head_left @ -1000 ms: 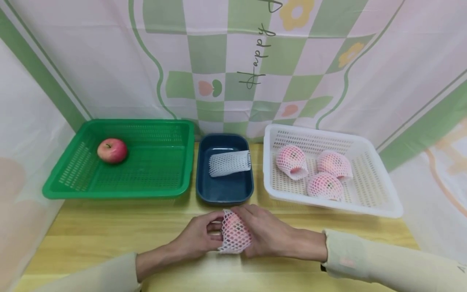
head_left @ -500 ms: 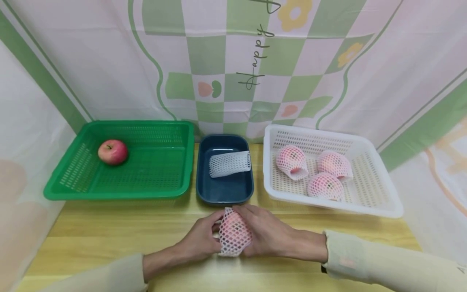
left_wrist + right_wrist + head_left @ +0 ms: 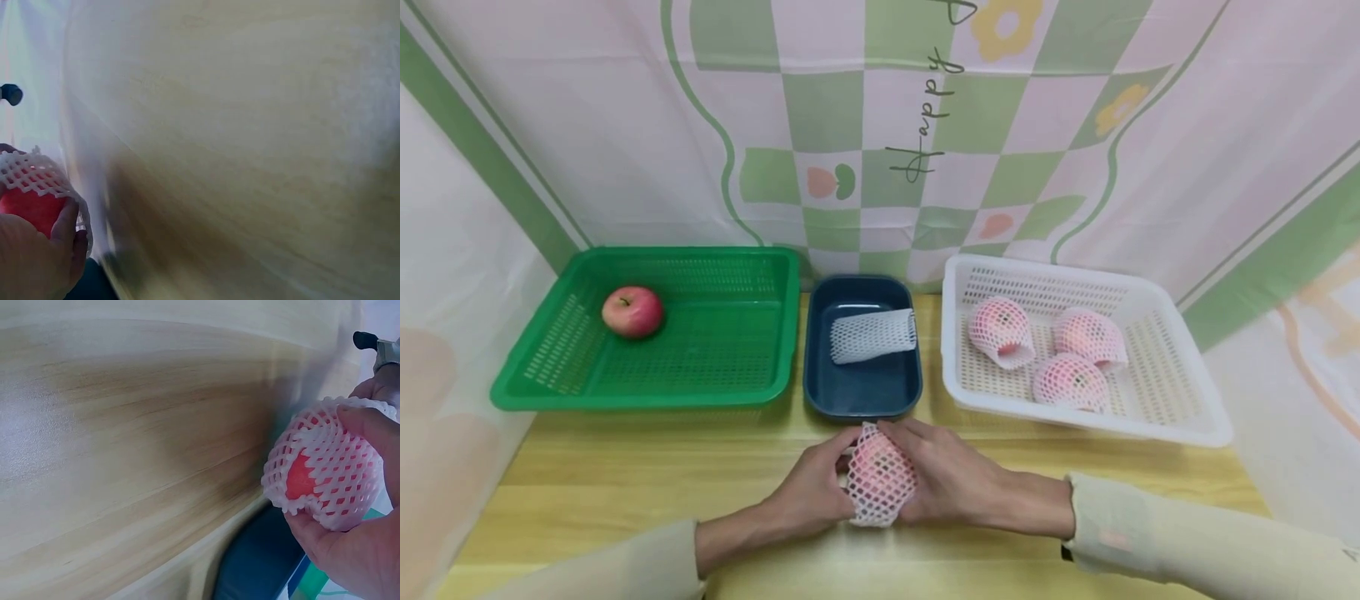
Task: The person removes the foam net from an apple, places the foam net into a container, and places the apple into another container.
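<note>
An apple in a white foam net sleeve (image 3: 882, 479) is between both hands, low over the table's near middle. My left hand (image 3: 808, 490) holds its left side, with fingers and thumb at the net's edge. In the left wrist view, bare red apple skin (image 3: 34, 209) shows below the net's edge, next to the fingers. My right hand (image 3: 951, 479) grips the apple from the right, and its thumb lies over the net in the right wrist view. A small opening in the net there shows red skin (image 3: 301, 478).
Behind the hands stands a dark blue tray (image 3: 861, 400) with a white foam net (image 3: 872, 336) in it. At left, a green basket (image 3: 700, 396) contains one bare apple (image 3: 633, 312). A white basket (image 3: 1180, 367) at right bears three netted apples (image 3: 1070, 382). A patterned curtain hangs behind.
My left hand's fingers have closed in against the netted apple, and the gap that showed between them has narrowed. The net has shifted slightly left. My right hand stays nearly still.
</note>
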{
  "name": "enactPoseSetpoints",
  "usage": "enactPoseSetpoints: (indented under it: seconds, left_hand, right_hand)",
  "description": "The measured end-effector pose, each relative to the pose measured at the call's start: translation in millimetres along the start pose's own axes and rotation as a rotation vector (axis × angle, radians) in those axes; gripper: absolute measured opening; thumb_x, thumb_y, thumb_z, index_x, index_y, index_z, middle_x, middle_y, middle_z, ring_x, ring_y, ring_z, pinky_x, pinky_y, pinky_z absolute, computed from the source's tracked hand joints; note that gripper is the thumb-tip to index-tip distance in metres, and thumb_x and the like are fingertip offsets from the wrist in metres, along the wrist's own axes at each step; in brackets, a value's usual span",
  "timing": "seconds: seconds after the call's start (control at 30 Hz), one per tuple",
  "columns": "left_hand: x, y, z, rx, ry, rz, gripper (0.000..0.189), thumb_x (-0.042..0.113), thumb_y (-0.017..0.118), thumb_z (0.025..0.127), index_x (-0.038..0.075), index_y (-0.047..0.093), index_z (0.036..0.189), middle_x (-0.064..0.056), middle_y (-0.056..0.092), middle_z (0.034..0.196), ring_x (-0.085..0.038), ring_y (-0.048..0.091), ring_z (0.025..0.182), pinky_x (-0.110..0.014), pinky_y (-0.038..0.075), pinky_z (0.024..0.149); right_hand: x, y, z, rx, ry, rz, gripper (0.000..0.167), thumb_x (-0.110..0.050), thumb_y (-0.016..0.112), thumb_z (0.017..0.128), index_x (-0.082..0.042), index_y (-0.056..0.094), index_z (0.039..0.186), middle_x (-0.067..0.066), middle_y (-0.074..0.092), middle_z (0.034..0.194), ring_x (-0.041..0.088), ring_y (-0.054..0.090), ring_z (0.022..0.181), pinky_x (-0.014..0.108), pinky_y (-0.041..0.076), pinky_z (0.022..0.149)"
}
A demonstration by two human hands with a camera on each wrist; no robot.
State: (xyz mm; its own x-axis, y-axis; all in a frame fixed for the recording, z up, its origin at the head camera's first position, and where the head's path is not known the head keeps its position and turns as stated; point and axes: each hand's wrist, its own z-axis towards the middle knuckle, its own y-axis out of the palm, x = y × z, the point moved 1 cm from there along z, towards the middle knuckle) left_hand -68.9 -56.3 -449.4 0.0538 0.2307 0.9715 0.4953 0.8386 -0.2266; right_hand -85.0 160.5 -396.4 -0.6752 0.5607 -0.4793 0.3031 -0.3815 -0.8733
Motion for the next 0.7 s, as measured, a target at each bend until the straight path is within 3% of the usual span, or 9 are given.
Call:
enactPoseSetpoints:
  seconds: [0.27, 0.43, 0.7]
  left_hand:
    - [0.4, -3.2, -2.4, 0.000, 0.005, -0.036, 0.089, -0.009, 0.085, 0.067, 0.005, 0.054, 0.149, -0.016, 0.065, 0.138, -0.028, 0.067, 0.120, -0.025, 0.054, 0.100]
    - [-0.6, -6.3, -4.6, 0.012, 0.010, -0.034, 0.089, -0.012, 0.080, 0.065, 0.001, 0.054, 0.148, -0.021, 0.064, 0.139, -0.034, 0.067, 0.121, -0.027, 0.055, 0.100]
    - [0.1, -12.2, -8.2, 0.026, -0.030, -0.048, 0.092, -0.013, 0.074, 0.063, -0.002, 0.050, 0.152, -0.024, 0.062, 0.141, -0.035, 0.068, 0.120, -0.024, 0.058, 0.093]
  right_hand:
    - [2.6, -0.3, -0.1, -0.005, -0.034, 0.008, 0.091, -0.023, 0.098, 0.071, 0.008, 0.054, 0.144, 0.017, 0.069, 0.129, 0.025, 0.070, 0.112, 0.033, 0.061, 0.095]
    - [5.9, -2.1, -1.7, -0.016, -0.022, 0.031, 0.079, -0.022, 0.095, 0.077, 0.002, 0.059, 0.143, 0.013, 0.071, 0.129, 0.022, 0.070, 0.114, 0.032, 0.060, 0.097]
    - [11.1, -6.4, -10.1, -0.011, -0.022, 0.017, 0.062, -0.024, 0.087, 0.088, -0.007, 0.064, 0.144, 0.000, 0.079, 0.103, 0.009, 0.074, 0.094, 0.023, 0.061, 0.081]
